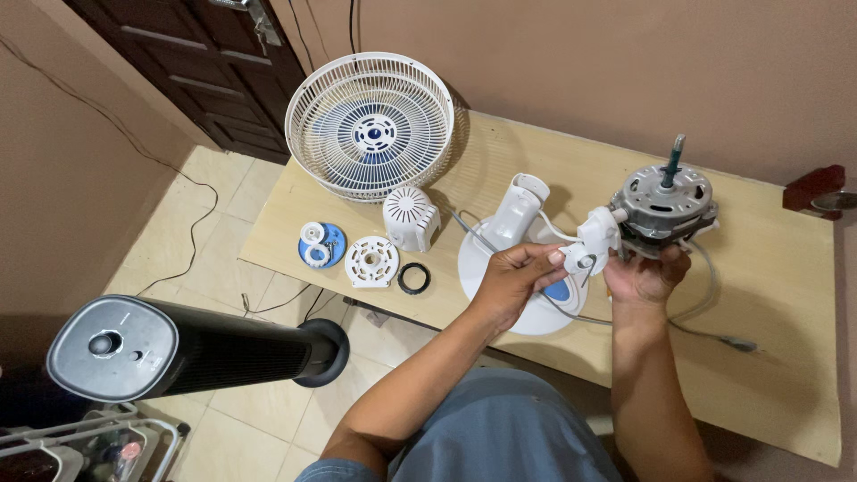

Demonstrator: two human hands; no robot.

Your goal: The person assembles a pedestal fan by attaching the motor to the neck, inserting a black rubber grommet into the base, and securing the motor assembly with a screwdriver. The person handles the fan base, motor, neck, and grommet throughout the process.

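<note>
The fan motor (661, 207) sat clamped in the right hand (644, 275) above the table (786, 357), while the left hand (514, 278) pinched its white plastic bracket (593, 241).

White fan grille (370, 125), rear motor cover (409, 216), black ring (413, 278) on table (786, 357); black tower fan (187, 350) nearby.
</note>
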